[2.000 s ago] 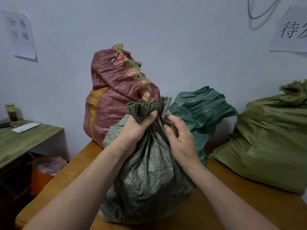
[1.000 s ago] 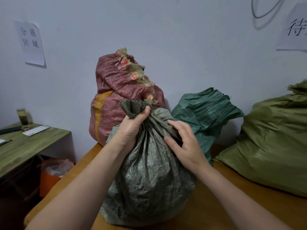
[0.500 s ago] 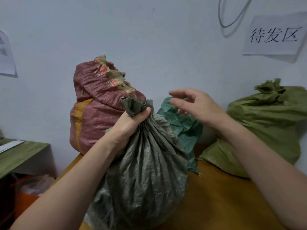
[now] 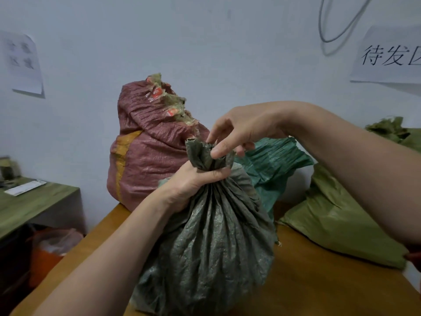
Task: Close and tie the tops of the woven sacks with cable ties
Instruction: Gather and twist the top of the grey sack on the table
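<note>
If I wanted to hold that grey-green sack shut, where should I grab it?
Probably around the bunched neck, just under the frilly top, coming in from the left as the left hand does. The grey-green sack narrows there and all its pleats meet; the body below looks too fat to grasp.

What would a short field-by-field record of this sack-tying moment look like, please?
Sack in work: grey-green sack, upright on the wooden table, top gathered into a neck
Grip: left hand grips the gathered neck
Fingertips: right hand pinches the frill above the neck
Cable tie: none visible
Behind: red sack and teal sack
At right: olive sack, lying on the table
</note>
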